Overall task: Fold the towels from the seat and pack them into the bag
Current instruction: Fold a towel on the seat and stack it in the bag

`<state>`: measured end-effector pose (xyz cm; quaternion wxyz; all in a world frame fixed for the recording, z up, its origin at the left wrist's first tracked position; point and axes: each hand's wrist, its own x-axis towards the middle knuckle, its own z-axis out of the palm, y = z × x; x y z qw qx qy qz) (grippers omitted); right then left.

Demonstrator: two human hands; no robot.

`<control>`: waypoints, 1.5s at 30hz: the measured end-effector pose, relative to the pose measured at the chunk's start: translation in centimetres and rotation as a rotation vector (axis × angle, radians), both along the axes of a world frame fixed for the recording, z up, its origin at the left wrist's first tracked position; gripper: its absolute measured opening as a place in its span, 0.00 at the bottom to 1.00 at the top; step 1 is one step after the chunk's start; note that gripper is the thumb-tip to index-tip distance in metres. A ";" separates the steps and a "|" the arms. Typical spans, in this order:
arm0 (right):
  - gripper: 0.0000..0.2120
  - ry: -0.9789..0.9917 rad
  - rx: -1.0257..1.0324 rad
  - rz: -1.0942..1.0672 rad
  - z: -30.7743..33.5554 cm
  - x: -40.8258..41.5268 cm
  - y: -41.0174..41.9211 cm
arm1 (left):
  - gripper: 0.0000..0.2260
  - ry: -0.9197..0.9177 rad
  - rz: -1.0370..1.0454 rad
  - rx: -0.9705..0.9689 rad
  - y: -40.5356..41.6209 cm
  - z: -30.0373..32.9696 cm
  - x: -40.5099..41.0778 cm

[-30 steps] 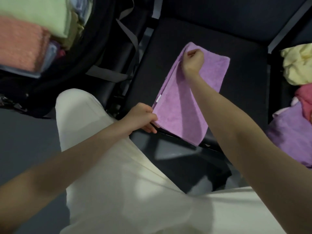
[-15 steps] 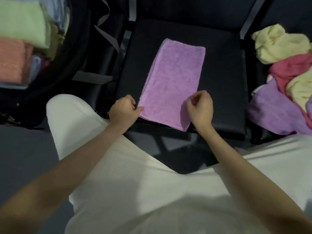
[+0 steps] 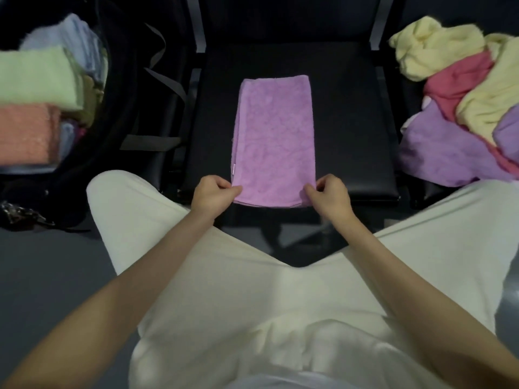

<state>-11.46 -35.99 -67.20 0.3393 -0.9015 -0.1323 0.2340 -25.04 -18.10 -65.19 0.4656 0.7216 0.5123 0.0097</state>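
Now both hands, left (image 3: 212, 194) and right (image 3: 330, 194), pinch the purple towel's (image 3: 273, 136) near corners at centre frame, on the seat (image 3: 356, 122).

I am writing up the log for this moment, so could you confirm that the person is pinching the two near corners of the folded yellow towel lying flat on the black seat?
Not quite: the towel being pinched is purple, not yellow, as the head view shows. The rest holds: the left hand and right hand pinch its two near corners, and it lies folded flat on the black seat. Yellow towels sit in the heap to the right.
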 end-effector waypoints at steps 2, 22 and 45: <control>0.07 0.186 0.130 -0.068 1.3 -0.1 -0.7 | 0.09 -0.071 0.046 -0.203 -0.9 1.4 -0.4; 0.05 0.440 0.654 -0.480 4.2 5.0 5.6 | 0.08 -0.394 0.561 -0.255 2.6 2.1 8.7; 0.21 -0.623 -0.207 0.776 0.2 7.2 3.0 | 0.04 -0.024 -0.961 0.812 4.7 -1.6 3.7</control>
